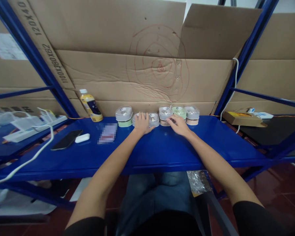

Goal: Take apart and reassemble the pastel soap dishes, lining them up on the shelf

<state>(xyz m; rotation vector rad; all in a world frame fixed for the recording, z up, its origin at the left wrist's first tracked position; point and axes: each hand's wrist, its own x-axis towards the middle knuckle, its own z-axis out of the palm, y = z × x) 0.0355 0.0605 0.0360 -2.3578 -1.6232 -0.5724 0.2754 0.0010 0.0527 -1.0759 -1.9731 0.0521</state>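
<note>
A row of small lidded containers with clear domed lids stands along the back of the blue table. My left hand point(142, 124) lies palm-down with fingers stretched over a low clear-lidded container point(135, 120), its thumb out to the right. Beside the thumb is another low clear container point(153, 120). My right hand point(180, 126) has its fingers loosely bent at the right side of a container with a peach-coloured base point(165, 113); no grip shows. Behind that hand stand a green container point(179, 111) and a peach-based one point(192, 115). At the left end is a green-based container point(124, 116).
A yellow drink bottle point(91, 106) stands at the back left. On the blue table point(159, 150) lie a blurred card or packet point(108, 133), a white earphone case point(82, 138) and a phone point(67, 140). A white cable point(36, 152) crosses the left side. Cardboard point(108, 75) walls the back.
</note>
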